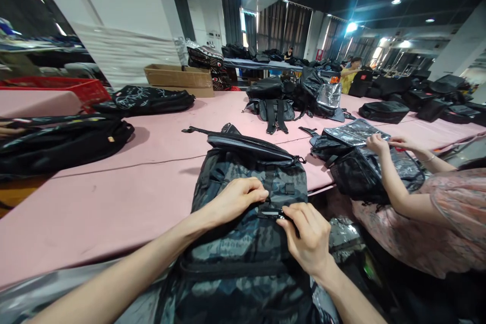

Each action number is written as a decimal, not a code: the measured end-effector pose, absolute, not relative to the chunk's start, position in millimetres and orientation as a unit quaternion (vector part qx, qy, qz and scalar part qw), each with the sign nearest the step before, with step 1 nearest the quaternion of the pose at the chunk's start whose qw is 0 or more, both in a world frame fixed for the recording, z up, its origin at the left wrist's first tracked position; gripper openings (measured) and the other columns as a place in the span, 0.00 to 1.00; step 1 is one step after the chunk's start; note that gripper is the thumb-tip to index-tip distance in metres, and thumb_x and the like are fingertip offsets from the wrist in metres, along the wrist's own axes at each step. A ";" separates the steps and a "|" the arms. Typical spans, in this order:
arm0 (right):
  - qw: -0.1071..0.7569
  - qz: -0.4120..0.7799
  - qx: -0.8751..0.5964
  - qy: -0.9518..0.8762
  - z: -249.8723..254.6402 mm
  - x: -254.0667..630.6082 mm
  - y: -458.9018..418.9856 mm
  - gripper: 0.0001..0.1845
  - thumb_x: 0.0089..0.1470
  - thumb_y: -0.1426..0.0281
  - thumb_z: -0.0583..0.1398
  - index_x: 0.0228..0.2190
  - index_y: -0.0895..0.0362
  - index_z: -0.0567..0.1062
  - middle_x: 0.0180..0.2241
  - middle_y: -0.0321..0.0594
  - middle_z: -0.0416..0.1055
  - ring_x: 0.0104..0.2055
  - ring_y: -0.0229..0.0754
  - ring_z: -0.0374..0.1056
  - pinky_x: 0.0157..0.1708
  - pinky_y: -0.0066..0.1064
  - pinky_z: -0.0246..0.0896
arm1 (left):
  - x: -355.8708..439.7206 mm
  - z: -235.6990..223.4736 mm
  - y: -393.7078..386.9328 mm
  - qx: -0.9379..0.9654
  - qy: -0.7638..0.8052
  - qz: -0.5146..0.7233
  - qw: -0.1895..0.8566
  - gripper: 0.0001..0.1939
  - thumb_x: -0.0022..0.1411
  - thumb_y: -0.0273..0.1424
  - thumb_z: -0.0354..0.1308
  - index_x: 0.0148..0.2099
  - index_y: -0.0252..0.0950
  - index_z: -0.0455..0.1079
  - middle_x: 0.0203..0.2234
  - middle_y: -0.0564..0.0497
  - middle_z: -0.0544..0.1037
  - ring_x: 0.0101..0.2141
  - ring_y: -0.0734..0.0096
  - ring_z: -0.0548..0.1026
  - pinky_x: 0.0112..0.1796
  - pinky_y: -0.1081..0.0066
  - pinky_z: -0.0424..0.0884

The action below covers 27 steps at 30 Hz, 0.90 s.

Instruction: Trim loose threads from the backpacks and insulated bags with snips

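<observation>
A dark camouflage backpack [243,243] lies in front of me, its upper end on the pink table and its lower end toward my body. My right hand [307,233] is closed around a small pair of thread snips [272,213], whose bright blade points left over the bag's front. Just left of the blade, my left hand [243,196] is pinched at the webbing strap [269,177]. Whatever lies between its fingertips is too small to make out. The bag's zippered top [254,149] lies farther up, with a loose strap [195,130] reaching left.
To my right, a co-worker's hands [379,144] work at another bag [364,167] with a silvery lining. Black bags [64,142] lie at the left, near a red crate [87,91] and a cardboard box [178,78]. More bags [281,96] are piled across the pink table [152,187].
</observation>
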State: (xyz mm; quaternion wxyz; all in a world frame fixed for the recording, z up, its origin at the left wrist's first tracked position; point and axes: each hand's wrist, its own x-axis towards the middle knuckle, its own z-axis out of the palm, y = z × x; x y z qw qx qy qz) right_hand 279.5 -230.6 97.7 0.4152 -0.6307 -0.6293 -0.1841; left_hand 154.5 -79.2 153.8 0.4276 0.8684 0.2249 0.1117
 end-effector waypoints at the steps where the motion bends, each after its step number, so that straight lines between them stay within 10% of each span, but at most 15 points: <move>1: 0.416 -0.180 -0.627 -0.634 97.9 279.1 -229.7 0.04 0.55 0.74 0.56 0.33 0.58 0.71 0.29 0.42 0.71 0.31 0.40 0.66 0.31 0.31 0.61 | 154.1 153.7 -79.2 0.867 0.227 0.114 0.429 0.16 0.54 0.40 0.47 0.25 0.33 0.65 0.23 0.54 0.68 0.27 0.72 0.64 0.30 0.74 0.60; 15: 0.445 -0.138 -0.634 -0.617 92.2 279.6 -236.0 0.04 0.54 0.74 0.56 0.33 0.58 0.72 0.29 0.41 0.71 0.31 0.40 0.66 0.31 0.31 0.61 | 152.2 156.1 -82.4 0.870 0.226 0.126 0.419 0.15 0.55 0.38 0.47 0.24 0.34 0.63 0.23 0.54 0.67 0.26 0.73 0.64 0.29 0.74 0.61; 23: 0.509 -0.111 -0.645 -0.560 99.2 307.8 -245.3 0.04 0.54 0.72 0.56 0.32 0.55 0.72 0.30 0.39 0.71 0.33 0.40 0.68 0.33 0.31 0.63 | 114.9 125.0 -117.9 0.956 0.118 0.245 0.115 0.11 0.62 0.28 0.45 0.39 0.38 0.69 0.34 0.49 0.71 0.32 0.71 0.71 0.33 0.74 0.68; 27: 0.411 -0.187 -0.676 -0.582 101.5 314.7 -242.0 0.06 0.55 0.71 0.56 0.36 0.56 0.72 0.32 0.42 0.71 0.34 0.41 0.67 0.34 0.32 0.62 | 112.9 113.8 -127.4 0.956 0.108 0.268 0.039 0.10 0.62 0.27 0.46 0.40 0.37 0.68 0.35 0.48 0.72 0.32 0.69 0.72 0.32 0.72 0.69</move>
